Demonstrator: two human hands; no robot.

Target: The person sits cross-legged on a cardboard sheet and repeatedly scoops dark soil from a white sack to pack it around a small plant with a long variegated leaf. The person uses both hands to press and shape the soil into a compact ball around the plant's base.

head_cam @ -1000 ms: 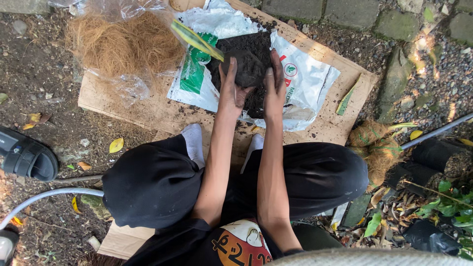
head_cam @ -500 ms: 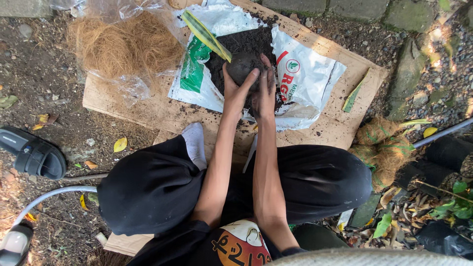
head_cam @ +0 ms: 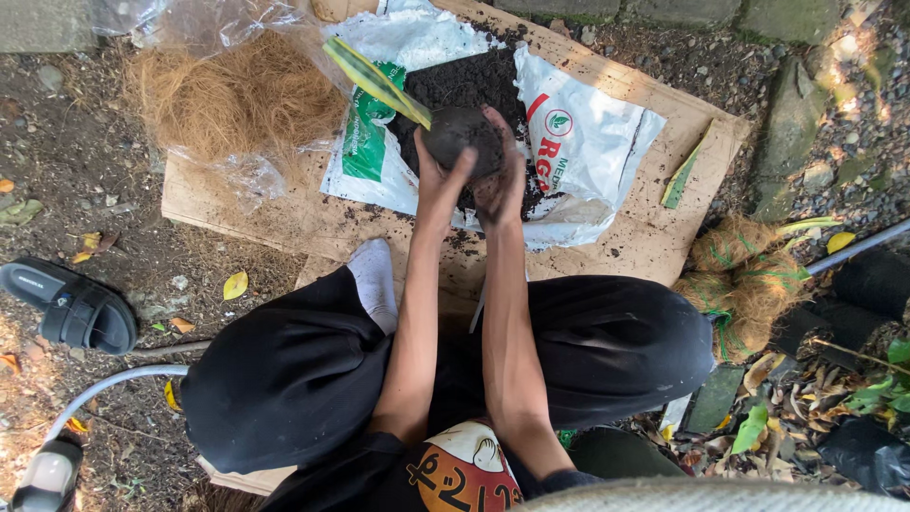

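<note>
Soil ball (head_cam: 462,140) with striped leaf (head_cam: 375,81) held above white sack (head_cam: 588,142) near cardboard sheet (head_cam: 284,223) middle | fibre pile (head_cam: 232,95) at left edge | left hand (head_cam: 438,185), right hand (head_cam: 498,180) cupped closed around ball

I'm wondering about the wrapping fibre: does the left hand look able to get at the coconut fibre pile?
Probably not right now: the left hand cups the soil ball together with the right hand; the fibre pile lies unobstructed to its left.
</note>
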